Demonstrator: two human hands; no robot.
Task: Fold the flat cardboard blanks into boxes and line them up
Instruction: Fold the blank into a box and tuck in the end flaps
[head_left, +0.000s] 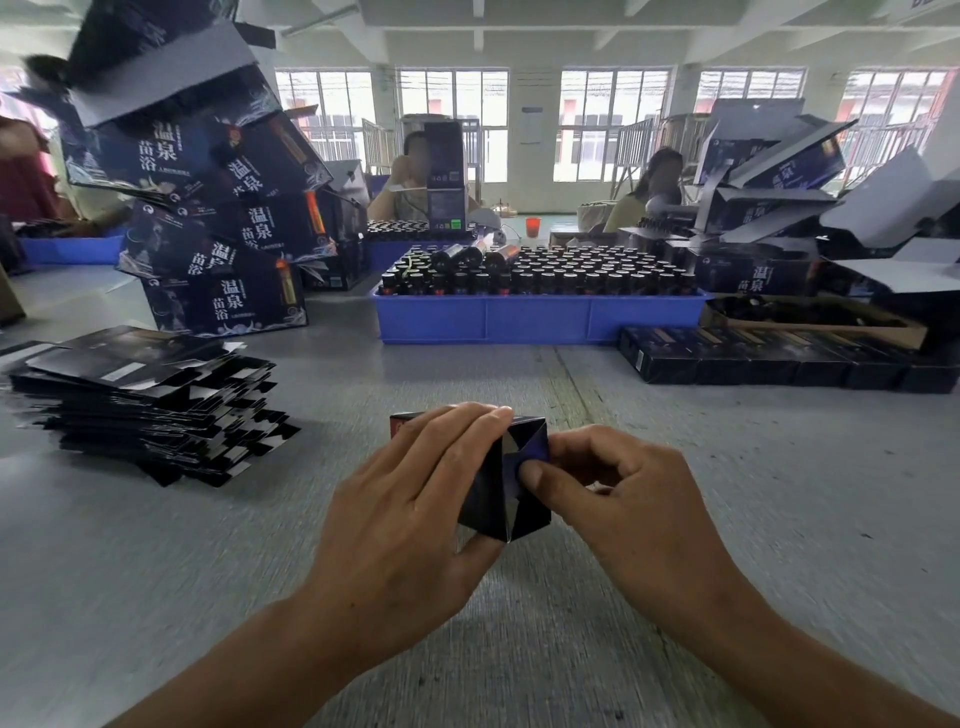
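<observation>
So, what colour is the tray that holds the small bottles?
Blue; the tray shows best in the head view.

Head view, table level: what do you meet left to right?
Stack of flat black cardboard blanks → left hand → small dark folded cardboard box in both hands → right hand → row of finished dark boxes along the table's right side.

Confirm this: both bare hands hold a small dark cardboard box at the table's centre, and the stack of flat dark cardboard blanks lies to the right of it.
Wrong side. The head view shows the stack of flat dark cardboard blanks lying left of the small dark cardboard box, which the left hand and right hand hold at the table's centre.
</observation>
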